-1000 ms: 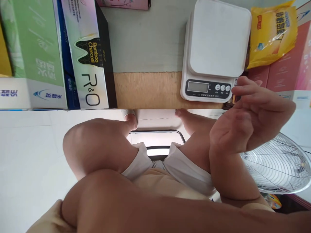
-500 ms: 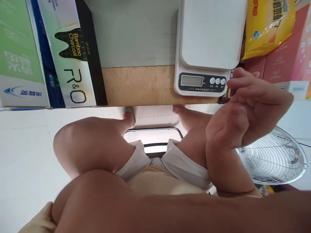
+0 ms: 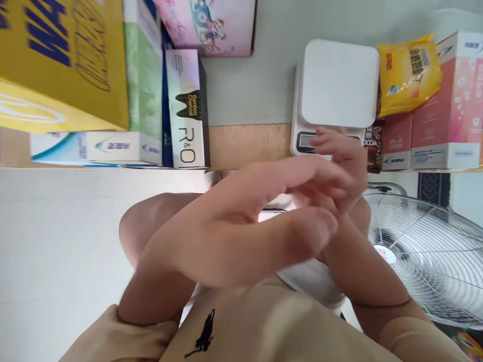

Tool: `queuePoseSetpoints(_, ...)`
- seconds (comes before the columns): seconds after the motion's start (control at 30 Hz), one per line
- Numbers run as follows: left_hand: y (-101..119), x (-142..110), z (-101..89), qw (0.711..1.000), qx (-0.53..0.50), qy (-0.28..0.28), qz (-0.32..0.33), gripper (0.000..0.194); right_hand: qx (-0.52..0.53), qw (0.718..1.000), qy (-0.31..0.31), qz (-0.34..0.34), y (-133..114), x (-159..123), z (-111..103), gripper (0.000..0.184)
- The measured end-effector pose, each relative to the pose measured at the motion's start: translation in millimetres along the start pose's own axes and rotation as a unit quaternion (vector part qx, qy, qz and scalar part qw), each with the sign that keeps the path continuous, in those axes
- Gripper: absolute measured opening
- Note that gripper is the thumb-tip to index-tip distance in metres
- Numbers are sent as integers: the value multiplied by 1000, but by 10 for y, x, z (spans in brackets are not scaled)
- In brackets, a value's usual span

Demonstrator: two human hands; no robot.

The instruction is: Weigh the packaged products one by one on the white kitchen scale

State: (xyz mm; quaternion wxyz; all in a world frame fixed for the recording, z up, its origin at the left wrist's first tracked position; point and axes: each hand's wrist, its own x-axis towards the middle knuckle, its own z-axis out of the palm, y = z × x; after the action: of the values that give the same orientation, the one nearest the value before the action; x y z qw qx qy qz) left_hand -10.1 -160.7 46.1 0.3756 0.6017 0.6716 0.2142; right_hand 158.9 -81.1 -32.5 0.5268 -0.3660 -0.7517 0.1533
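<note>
My left hand (image 3: 226,231) reaches across the middle in front of my body, large and slightly blurred. Its fingers curve and its thumb stands apart, with nothing seen between them. Behind its fingertips is my right hand (image 3: 347,163), fingers loosely bent and apart, holding nothing that I can see. The left fingertips overlap the right hand in view; whether they touch I cannot tell. A white kitchen scale (image 3: 339,83) sits on the table near its front edge. My right fingers cover part of its display and buttons from my viewpoint.
Left on the table (image 3: 249,143) stand a yellow box (image 3: 94,50), a green-white box (image 3: 145,85), an R&O toothpaste box (image 3: 186,110) and a pink box (image 3: 226,25). Right are a yellow packet (image 3: 409,75), a brown cocoa pack (image 3: 373,151) and pink boxes (image 3: 433,120). A fan (image 3: 426,251) stands below right.
My left arm lay across the bottom with its hand out of view; the hand is now in the middle. My right hand has shifted left, over the scale's front. The view has shifted too.
</note>
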Motion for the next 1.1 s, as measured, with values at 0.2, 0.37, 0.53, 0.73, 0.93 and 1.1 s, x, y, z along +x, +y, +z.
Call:
queuePoseSetpoints(0.2, -141, -9, -476, 999, 42, 20, -19, 41, 48, 994, -97, -27, -234, -111, 430, 24)
queuePoseSetpoints(0.37, -175, -15, -548, 993, 85, -14, -76, 51, 10, 988, -141, -55, -352, -139, 787, 34)
queuePoseSetpoints(0.53, -238, -37, -547, 996, 57, -17, -73, 74, -40, 985, -141, -89, -386, -65, 962, 40)
queuePoseSetpoints(0.73, -254, -90, -618, 998, 17, -35, -58, 79, -67, 982, -170, -54, -426, -61, 1010, 34)
queuePoseSetpoints(0.93, -299, -51, -486, 992, -14, 41, -117, 81, -138, 976, -165, -32, -458, -56, 912, 36)
queuePoseSetpoints(1.1, -420, 92, -369, 985, -88, 68, -130, 93, -141, 952, -268, 47, -442, -29, 793, 46)
